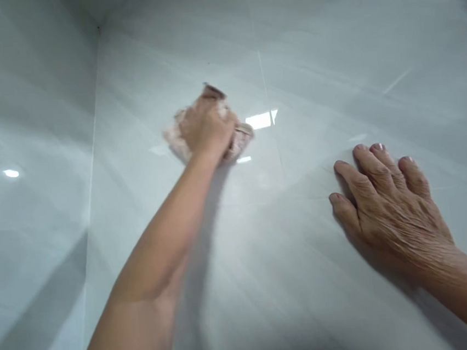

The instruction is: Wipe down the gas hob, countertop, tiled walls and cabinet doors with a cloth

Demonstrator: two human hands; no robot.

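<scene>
Glossy pale grey wall of large tiles with faint diagonal veining, meeting a matching grey side wall at a corner on our left. Thin pale grout lines divide the facing wall; bright white reflections sit just right of the cloth.

Cloth: a crumpled pinkish fabric cloth with brown patches, high on the facing wall, between the corner and the upright grout line. Our left hand holds it bunched beneath palm and fingers; blur hides the exact finger placement. Our right hand holds nothing: palm down on the wall, fingers loosely spread, well apart from the cloth.

Technique, as we judge it: the step looks like rubbing the cloth across tile. We would want the fabric flatter under the palm, since bunched folds probably press unevenly. Overlapping strokes at steady pressure should suit so smooth a face, with extra care along grout and corner. The right palm seems a sensible brace for this high reach; we would keep it planted. Those reflections may help us spot streaks.
</scene>
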